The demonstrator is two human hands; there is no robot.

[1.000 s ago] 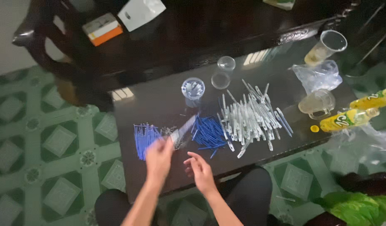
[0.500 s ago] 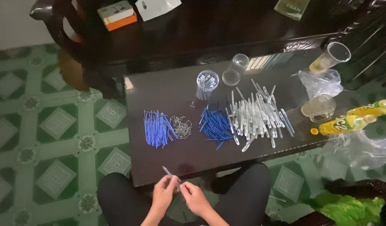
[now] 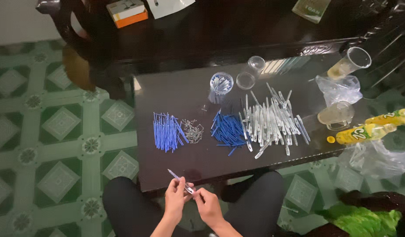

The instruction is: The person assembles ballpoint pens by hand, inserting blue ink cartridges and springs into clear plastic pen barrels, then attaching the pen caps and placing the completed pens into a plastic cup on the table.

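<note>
Left hand (image 3: 175, 196) gripping clear pen barrel (image 3: 179, 180), right hand (image 3: 206, 204) seemingly pinching its lower end, above dark worktop (image 3: 176, 94), blue refills (image 3: 166, 131) nearby

You are wearing plain black trousers, showing at the bottom centre of the frame. Your forearms are showing bare, with no sleeves reaching them, and your left hand (image 3: 175, 201) and right hand (image 3: 208, 206) are ungloved.

Home living room: green patterned floor tiles (image 3: 57, 127), dark coffee table (image 3: 176, 94), drink bottles (image 3: 365, 131).
</note>
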